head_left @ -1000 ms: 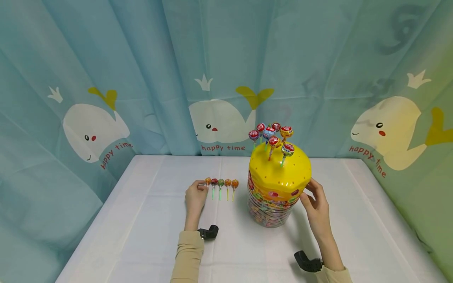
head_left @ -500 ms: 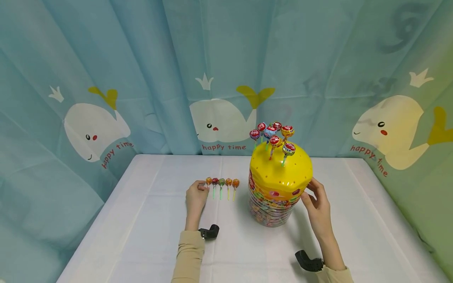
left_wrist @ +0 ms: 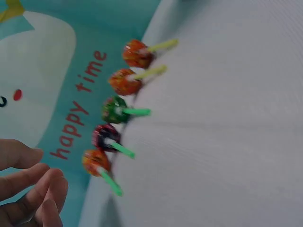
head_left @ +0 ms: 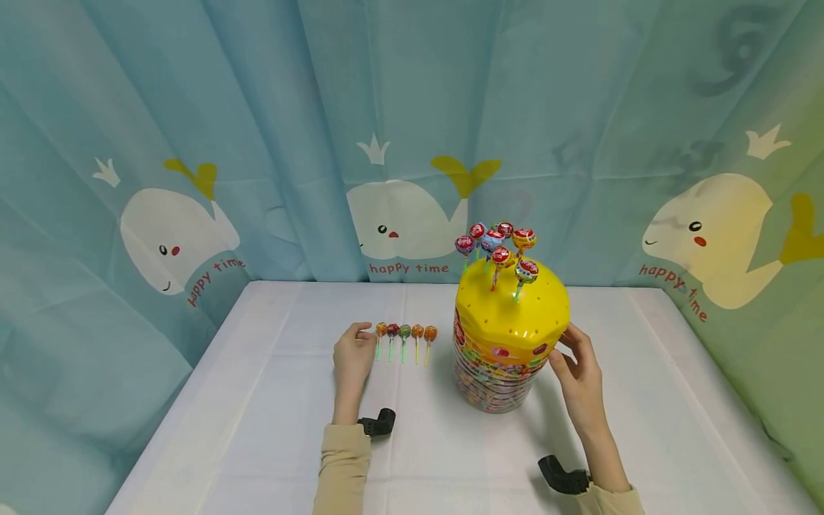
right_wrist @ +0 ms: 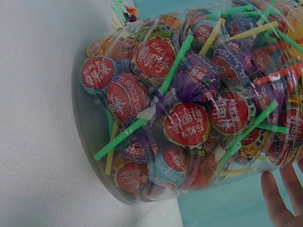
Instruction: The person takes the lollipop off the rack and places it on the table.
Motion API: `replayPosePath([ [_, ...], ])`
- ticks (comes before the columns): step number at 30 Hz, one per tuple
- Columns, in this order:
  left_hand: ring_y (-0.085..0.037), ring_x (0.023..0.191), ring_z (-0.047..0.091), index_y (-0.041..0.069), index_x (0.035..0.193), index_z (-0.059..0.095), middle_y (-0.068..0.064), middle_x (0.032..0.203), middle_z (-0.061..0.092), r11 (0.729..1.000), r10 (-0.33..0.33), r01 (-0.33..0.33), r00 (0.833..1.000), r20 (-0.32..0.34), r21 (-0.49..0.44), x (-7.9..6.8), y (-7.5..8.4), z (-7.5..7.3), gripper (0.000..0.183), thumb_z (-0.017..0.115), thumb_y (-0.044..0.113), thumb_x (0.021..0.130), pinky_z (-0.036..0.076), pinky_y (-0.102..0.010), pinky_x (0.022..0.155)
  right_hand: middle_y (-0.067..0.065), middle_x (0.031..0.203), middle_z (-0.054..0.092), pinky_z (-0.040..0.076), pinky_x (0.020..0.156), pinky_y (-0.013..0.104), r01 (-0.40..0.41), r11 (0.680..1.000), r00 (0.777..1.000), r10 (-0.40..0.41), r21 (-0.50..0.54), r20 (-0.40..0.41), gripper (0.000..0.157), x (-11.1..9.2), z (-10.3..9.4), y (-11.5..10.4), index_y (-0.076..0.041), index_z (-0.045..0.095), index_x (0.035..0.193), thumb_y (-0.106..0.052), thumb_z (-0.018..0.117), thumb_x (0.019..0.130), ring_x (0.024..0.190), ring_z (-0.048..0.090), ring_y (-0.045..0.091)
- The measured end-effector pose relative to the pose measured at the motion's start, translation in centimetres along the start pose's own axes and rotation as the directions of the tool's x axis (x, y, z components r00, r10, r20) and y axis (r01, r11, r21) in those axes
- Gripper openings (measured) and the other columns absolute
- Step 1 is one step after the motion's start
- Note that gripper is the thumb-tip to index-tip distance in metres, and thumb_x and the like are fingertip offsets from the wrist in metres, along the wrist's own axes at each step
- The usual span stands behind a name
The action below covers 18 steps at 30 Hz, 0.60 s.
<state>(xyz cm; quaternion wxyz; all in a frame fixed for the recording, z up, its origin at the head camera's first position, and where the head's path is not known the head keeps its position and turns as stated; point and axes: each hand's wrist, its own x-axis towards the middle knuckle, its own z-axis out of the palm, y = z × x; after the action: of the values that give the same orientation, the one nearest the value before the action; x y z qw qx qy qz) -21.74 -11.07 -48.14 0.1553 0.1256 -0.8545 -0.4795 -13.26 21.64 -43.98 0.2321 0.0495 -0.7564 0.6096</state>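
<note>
My left hand (head_left: pixel 353 357) is beside the left end of a row of several lollipops, fingers loosely bent and holding nothing. Nearest to it lies an orange lollipop (left_wrist: pixel 96 162) with a green stick; a dark red one (left_wrist: pixel 106 137), a green one (left_wrist: pixel 115 109) and more orange ones continue the row. My right hand (head_left: pixel 581 375) rests at the right side of a big clear jar (head_left: pixel 492 390), its thumb and fingers at the rim of the yellow lid (head_left: pixel 534 311). Through the jar's wall, wrapped lollipops (right_wrist: pixel 187 125) show. Several wrapped lollipops (head_left: pixel 501 257) stand upright in the lid.
A white cloth (head_left: pixel 270 429) covers the table. Behind it hangs a blue curtain (head_left: pixel 283 143) printed with white whales. A black wrist camera (head_left: pixel 380 423) sits on the left wrist, another black camera (head_left: pixel 563 476) on the right.
My left hand has let go of the leftmost orange lollipop and drawn slightly left, so its green stick now shows. The right hand and the jar keep their places.
</note>
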Motion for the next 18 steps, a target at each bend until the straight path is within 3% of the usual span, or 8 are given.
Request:
replayPosePath([
  [11,-0.024,0.078,0.067,0.005,0.106,0.071,-0.012,0.087,0.071,0.989,0.122,-0.124,0.992,-0.036,-0.075,-1.1,3.4,-0.4,0.021,0.067,0.007,0.085,0.051,-0.031,0.067,-0.014,0.134,0.048,0.041,0.093,0.008,0.008,1.000,1.000,-0.008,0.000,0.001,0.047,0.0,0.0,0.1,-0.004,0.041,0.141,0.002,0.051,0.095,0.120,0.046,0.006],
  [18,-0.019,0.073,0.064,0.005,0.106,0.071,-0.010,0.088,0.071,0.977,0.188,-0.187,0.982,-0.004,-0.106,-2.0,5.5,-0.1,0.021,0.067,0.007,0.086,0.047,-0.026,0.062,-0.015,0.134,0.047,0.040,0.093,0.007,0.008,1.000,1.000,-0.008,-0.003,0.002,0.047,0.0,0.0,0.1,-0.006,0.041,0.142,0.000,0.050,0.096,0.120,0.046,0.006],
])
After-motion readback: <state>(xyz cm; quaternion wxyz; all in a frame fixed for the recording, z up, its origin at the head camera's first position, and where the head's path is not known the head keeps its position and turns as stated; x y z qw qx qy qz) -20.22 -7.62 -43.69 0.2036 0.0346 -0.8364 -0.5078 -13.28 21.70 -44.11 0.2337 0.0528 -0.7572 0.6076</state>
